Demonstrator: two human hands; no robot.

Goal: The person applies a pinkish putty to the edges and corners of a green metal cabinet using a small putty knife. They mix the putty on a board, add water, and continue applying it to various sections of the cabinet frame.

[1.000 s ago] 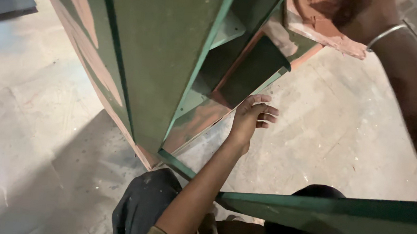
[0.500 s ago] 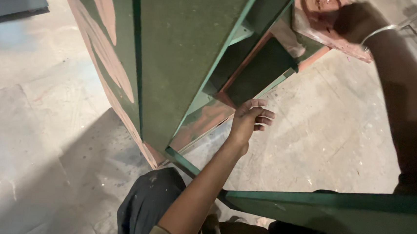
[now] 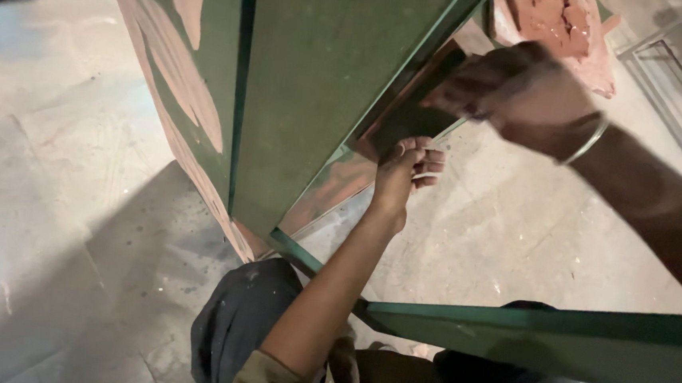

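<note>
A tall green metal cabinet, streaked with reddish filler, leans across the view, its long axis running from the lower left up to the right. The left hand is the nearer one: it rests against the cabinet's inner frame edge, fingers curled in narrowly, seemingly pinching a thin pale strip, though the view is too dim to be sure. Just above and right, the right hand, blurred, grips a pan of red-brown putty beside the frame.
</note>
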